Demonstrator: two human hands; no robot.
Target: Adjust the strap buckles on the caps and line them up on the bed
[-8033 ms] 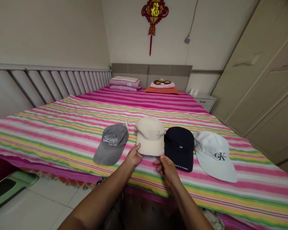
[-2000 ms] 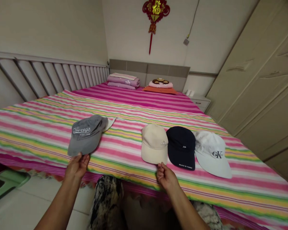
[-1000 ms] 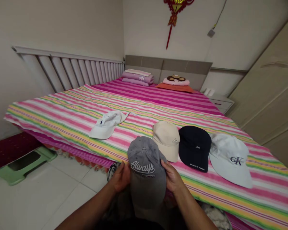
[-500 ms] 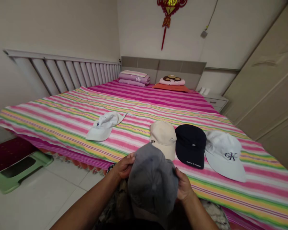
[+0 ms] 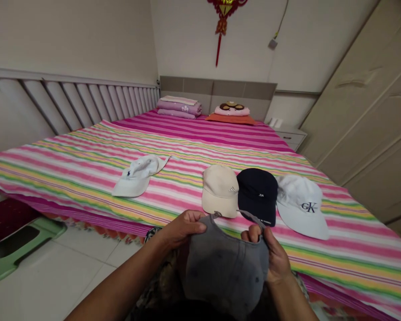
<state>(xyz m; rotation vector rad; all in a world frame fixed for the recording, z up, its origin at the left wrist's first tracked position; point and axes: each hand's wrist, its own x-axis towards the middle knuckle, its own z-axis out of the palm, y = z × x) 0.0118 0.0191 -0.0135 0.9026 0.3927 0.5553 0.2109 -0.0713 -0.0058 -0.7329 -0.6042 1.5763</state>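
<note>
At the far left, a green stool stands on the tiled floor beside the bed's near edge. Behind it, a pale rail runs back along the bed to the headboard. On the striped sheet lies a white cap, its brim pointing left and towards the person, its strap trailing off to the right. Farther back sit folded purple quilts.

The left hand pinches the rim of a grey cap, thumb on the near face. The grey cap is off the sheet, in front of the person's lap at the bed's near edge, its rim up and its crown hanging down; its brim cannot be made out.

Just beyond it lies a beige cap, brim towards the person, with a navy cap touching its right side. The right hand grips the grey cap's other side, fingers curled inside the rim and thumb outside. Next comes a white GK cap against the navy one, then a nightstand and a wardrobe.
</note>
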